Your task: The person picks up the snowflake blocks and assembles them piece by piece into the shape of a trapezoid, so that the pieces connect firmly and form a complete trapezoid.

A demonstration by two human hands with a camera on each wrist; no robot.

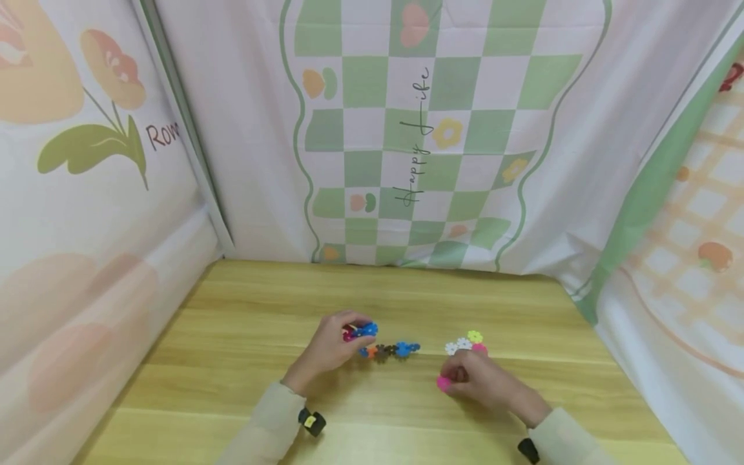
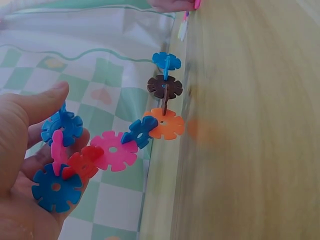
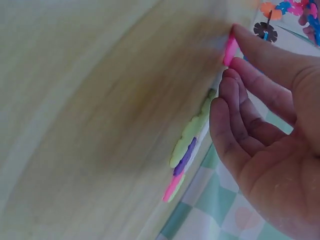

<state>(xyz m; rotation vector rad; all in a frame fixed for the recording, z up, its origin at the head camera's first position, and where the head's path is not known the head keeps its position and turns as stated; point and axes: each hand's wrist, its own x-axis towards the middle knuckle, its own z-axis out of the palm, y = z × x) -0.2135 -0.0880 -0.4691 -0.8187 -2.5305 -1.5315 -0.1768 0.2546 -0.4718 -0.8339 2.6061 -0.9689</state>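
Note:
My left hand (image 1: 331,342) holds one end of a chain of slotted flower-shaped plastic discs (image 2: 122,159). In the left wrist view, blue, pink and red discs lie against the palm and fingers, with the thumb over a blue one. Beyond the hand the chain runs on through pink, blue, an orange disc (image 2: 167,127), a brown disc (image 2: 172,89) and a light blue disc (image 2: 172,62). My right hand (image 1: 485,380) pinches a single pink disc (image 3: 230,48) between thumb and index finger, close over the tabletop; the other fingers are loosely bent.
Loose discs lie just beyond the right hand: white discs (image 1: 463,343), a yellow disc (image 1: 475,336) and a pink disc (image 1: 479,348). A purple disc (image 3: 186,156) shows among them in the right wrist view. Printed curtains (image 1: 407,129) enclose the wooden table (image 1: 232,387) at back and sides.

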